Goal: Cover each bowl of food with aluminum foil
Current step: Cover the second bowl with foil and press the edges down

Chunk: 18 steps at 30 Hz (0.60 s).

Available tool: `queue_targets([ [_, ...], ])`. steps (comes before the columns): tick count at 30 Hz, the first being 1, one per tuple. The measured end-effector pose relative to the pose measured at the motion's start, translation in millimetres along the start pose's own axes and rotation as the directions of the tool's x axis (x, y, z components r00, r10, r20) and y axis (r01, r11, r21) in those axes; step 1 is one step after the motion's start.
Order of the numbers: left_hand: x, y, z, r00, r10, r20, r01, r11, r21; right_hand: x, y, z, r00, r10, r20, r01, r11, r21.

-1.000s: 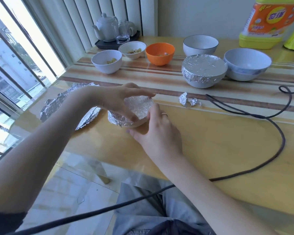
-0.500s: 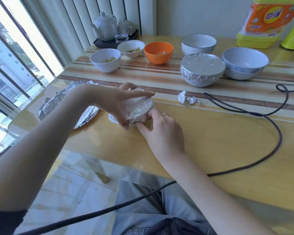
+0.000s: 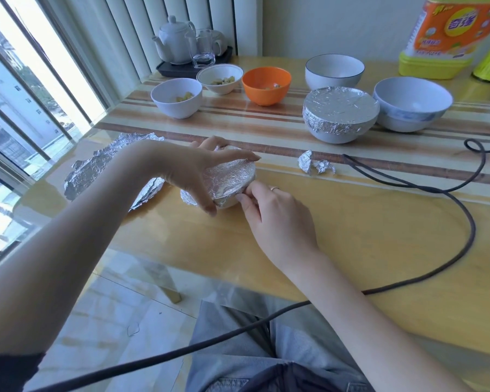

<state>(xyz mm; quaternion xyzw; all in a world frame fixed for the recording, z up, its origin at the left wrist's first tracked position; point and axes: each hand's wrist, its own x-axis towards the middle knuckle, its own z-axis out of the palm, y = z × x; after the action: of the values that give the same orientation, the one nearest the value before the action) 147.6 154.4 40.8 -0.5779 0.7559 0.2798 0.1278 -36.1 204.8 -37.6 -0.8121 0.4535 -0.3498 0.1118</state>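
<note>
Small foil-covered bowl [image 3: 230, 183] on the counter [image 3: 379, 236], near its front-left edge, tipped so its foiled mouth faces up and toward the right; round, so no long axis. Left hand [image 3: 201, 171] curls over the top, fingers spread around the rim, holding it. Right hand [image 3: 275, 213] pinches the foil edge at the near rim, fingers bent. Risk, as I judge it: hard crimping on a tipped bowl could tear the thin foil or spill the food. Spare foil sheet [image 3: 108, 168] lies just left; a larger covered bowl [image 3: 340, 114] and three open bowls holding food stand well behind.
</note>
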Motion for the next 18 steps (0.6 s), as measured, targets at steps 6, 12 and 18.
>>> queue_targets([
  [6,1,-1,1,1.000,0.002,-0.007,-0.002,1.000,0.005,7,10,-1,0.988,0.081,0.128,-0.105,0.976,0.189],
  [12,-1,1,0,1.000,-0.002,-0.009,0.002,1.000,0.021,23,19,-10,0.921,0.263,0.288,-0.370,0.823,0.432],
  [18,-2,2,-1,1.000,0.000,0.002,0.000,1.000,0.014,25,30,-3,0.946,0.282,0.162,-0.325,0.846,0.423],
])
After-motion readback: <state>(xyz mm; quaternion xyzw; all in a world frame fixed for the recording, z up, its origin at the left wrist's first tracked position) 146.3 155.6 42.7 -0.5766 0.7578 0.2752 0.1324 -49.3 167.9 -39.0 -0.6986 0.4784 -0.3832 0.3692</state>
